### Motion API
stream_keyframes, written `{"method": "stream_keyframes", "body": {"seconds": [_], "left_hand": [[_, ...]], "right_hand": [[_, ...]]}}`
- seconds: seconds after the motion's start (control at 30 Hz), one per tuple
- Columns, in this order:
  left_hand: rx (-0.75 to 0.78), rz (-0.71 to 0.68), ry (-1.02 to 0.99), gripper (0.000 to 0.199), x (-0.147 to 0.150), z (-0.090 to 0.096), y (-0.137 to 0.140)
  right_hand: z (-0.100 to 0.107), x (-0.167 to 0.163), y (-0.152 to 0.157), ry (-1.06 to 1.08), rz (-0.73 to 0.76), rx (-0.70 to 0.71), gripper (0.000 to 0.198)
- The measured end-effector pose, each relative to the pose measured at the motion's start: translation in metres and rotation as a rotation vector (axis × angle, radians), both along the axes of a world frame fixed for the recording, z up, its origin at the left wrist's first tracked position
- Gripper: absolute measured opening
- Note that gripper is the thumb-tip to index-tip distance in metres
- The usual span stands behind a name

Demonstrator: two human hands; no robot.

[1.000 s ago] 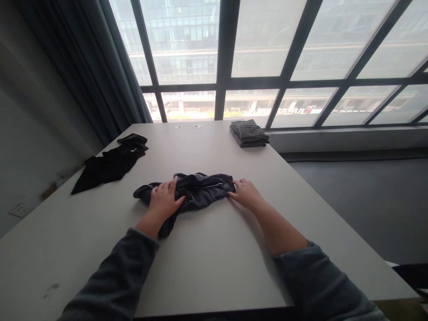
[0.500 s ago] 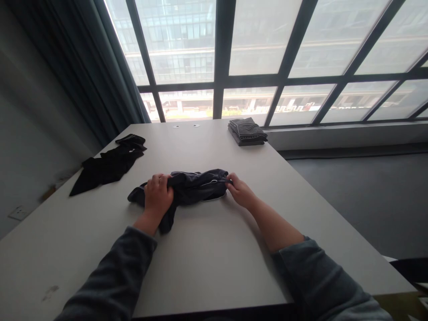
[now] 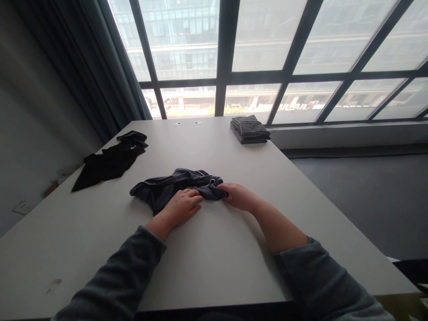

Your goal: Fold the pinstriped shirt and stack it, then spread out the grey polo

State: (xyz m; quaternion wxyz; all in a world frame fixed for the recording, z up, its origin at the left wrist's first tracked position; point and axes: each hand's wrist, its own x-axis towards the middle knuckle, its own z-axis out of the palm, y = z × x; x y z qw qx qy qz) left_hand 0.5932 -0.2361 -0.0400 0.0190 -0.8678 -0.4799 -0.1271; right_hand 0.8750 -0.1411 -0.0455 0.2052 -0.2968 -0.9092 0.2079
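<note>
A crumpled dark grey garment point(image 3: 167, 187) with thin white piping lies across the middle of the white table point(image 3: 214, 267). My right hand point(image 3: 239, 197) is closed on its right end, gripping the piped edge between thumb and fingers. Along the garment's near side rests my left hand point(image 3: 182, 207), fingers stretched out over the cloth and thumb held apart. The garment's left part spreads loosely beyond my left hand. Its exact kind cannot be made out while it is bunched up.
Black clothes point(image 3: 107, 167) lie loosely along the table's left edge. Toward the far right corner sits a folded stack point(image 3: 250, 130) with a striped piece on top. Windows point(image 3: 187, 44) stand behind the table, with a dark curtain point(image 3: 83, 58) at left.
My left hand has let go of the garment's left part and moved right along its near side. The right hand has shifted slightly down, and the garment's left part has spread out.
</note>
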Motion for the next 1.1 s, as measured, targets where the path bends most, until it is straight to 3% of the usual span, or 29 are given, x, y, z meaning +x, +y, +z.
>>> {"method": "stream_keyframes", "body": {"seconds": [0.13,0.27,0.37,0.5,0.67,0.77,0.87,0.97,1.1], "left_hand": [[0.076,-0.002,-0.042,0.04,0.002,-0.001,0.001],[0.138,0.014,-0.129,0.028,0.005,0.004,0.001],[0.178,0.087,-0.278,0.017,0.005,0.01,-0.001],[0.293,0.209,-0.454,0.022,0.002,0.016,-0.009],[0.306,0.244,-0.39,0.027,0.001,0.019,-0.015],[0.263,0.289,-0.385,0.034,0.0,0.023,-0.014],[0.273,0.249,-0.485,0.031,0.001,0.024,-0.012],[0.259,0.188,-0.627,0.027,0.004,0.025,-0.013],[0.196,0.177,-0.867,0.029,0.007,0.028,-0.016]], "right_hand": [[0.0,-0.016,-0.01,0.152,0.027,0.081,0.011],[0.003,-0.029,-0.029,0.491,-0.026,0.048,0.008],[0.003,-0.033,-0.037,0.602,-0.085,0.014,0.016],[0.003,-0.027,-0.035,0.548,-0.076,-0.012,0.023],[0.012,-0.017,-0.033,0.456,-0.103,0.174,0.017],[0.014,-0.016,-0.034,0.416,-0.143,0.219,0.032],[0.007,-0.019,-0.031,0.306,-0.057,0.211,0.045],[0.001,-0.022,-0.026,0.239,0.009,0.254,0.029],[0.009,-0.018,-0.025,0.423,-0.179,0.286,0.006]]}}
